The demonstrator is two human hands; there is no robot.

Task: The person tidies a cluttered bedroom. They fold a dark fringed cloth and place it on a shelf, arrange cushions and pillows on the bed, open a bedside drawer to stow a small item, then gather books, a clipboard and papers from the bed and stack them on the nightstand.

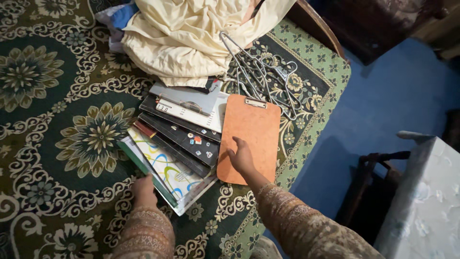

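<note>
The left hand (143,190) is seen at the near edge of a fanned stack of books (179,139), its fingers curled against the green-edged book with a wavy yellow and blue cover (160,170) at the bottom of the stack; whether that book is truly gripped cannot be told. The right hand (241,157) is laid open and flat on an orange-brown clipboard with a metal clip (251,127), nothing being clasped by it. The clipboard is placed just beside the books, touching their right edge, on a bed covered by a green floral patterned spread (62,120). Beyond the clipboard a bundle of grey wire hangers (261,76) is spread out, and farther still a heap of cream cloth (187,33) is piled against the books' far end.
</note>
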